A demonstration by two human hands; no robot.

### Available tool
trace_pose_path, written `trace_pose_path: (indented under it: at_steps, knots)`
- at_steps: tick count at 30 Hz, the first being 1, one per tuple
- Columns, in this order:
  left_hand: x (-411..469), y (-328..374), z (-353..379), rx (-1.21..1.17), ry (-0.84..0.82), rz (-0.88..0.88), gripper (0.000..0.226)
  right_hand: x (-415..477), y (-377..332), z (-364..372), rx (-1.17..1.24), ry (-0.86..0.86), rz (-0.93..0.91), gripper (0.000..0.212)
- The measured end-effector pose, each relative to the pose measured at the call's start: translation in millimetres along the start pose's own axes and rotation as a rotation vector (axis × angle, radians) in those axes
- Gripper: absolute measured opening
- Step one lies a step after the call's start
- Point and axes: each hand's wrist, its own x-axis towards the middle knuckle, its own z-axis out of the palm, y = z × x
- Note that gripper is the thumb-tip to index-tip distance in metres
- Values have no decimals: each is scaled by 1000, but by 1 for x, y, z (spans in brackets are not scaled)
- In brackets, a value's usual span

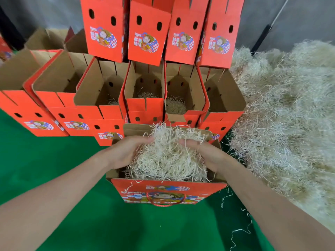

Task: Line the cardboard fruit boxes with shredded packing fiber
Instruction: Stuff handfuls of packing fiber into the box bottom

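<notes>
An open red cardboard fruit box (167, 192) with a rope handle stands on the green surface right before me. A wad of pale shredded fibre (166, 158) fills its mouth and rises above the rim. My left hand (125, 153) grips the wad's left side with curled fingers. My right hand (203, 153) grips its right side the same way. Both hands are at the box opening, with the fingertips buried in the strands.
A row of open red boxes (145, 98) stands behind, three showing fibre at the bottom, with more boxes (147, 31) stacked on top. A big heap of loose fibre (286, 115) lies to the right. Stray strands (241, 230) dot the green cloth (54, 160).
</notes>
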Motion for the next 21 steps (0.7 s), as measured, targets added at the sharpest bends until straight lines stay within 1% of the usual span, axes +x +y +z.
trace_pose_path:
  at_steps: [1, 2, 3, 5, 6, 7, 8, 9, 11, 12, 13, 14, 15, 16, 17, 18, 19, 20, 21]
  knots:
    - [2, -1, 6, 70, 42, 51, 26, 4, 0, 6, -12, 7, 2, 127]
    - [6, -2, 12, 160, 76, 108, 13, 7, 0, 12, -31, 13, 8, 121]
    - [9, -3, 18, 245, 105, 168, 10, 10, -1, 18, -55, 20, 3, 104]
    - [10, -1, 21, 331, 173, 214, 12, 15, -1, 25, -43, 63, -35, 44]
    - [10, 1, 17, 321, 206, 202, 15, 17, 1, 23, -25, 62, -58, 26]
    - [8, 4, 10, 279, 232, 183, 18, 15, 2, 19, 2, 61, -71, 22]
    - [6, 7, 1, 233, 251, 172, 22, 13, 4, 11, 24, 68, -63, 23]
    - [3, 11, -6, 191, 263, 174, 31, 11, 6, 4, 28, 91, -58, 26]
    - [0, 16, -11, 122, 245, 179, 53, 12, 11, -6, 16, 117, -58, 53]
    - [0, 17, -8, 107, 235, 171, 55, 12, 10, -4, 18, 97, -57, 53]
    - [2, 18, -2, 91, 222, 158, 50, 10, 6, 4, 9, 59, -65, 46]
    - [3, 18, 5, 91, 190, 131, 38, 10, 4, 13, -11, 11, -57, 44]
    - [4, 18, 13, 111, 140, 86, 24, 10, 1, 21, -31, -11, -44, 48]
    - [4, 15, 19, 179, 73, 58, 18, 12, 1, 25, -51, -17, -47, 56]
    - [3, 11, 22, 262, 15, 53, 21, 12, 1, 25, -67, -15, -54, 58]
    - [3, 9, 19, 328, 31, 57, 24, 11, 0, 21, -81, -3, -47, 54]
    - [-2, 11, 13, 355, 106, 50, 28, 8, 0, 14, -87, 28, -24, 48]
    - [-5, 13, 4, 353, 204, 50, 40, 4, -1, 6, -66, 71, -3, 52]
    - [-8, 13, -6, 327, 281, 45, 61, 4, 1, -3, -22, 104, -6, 68]
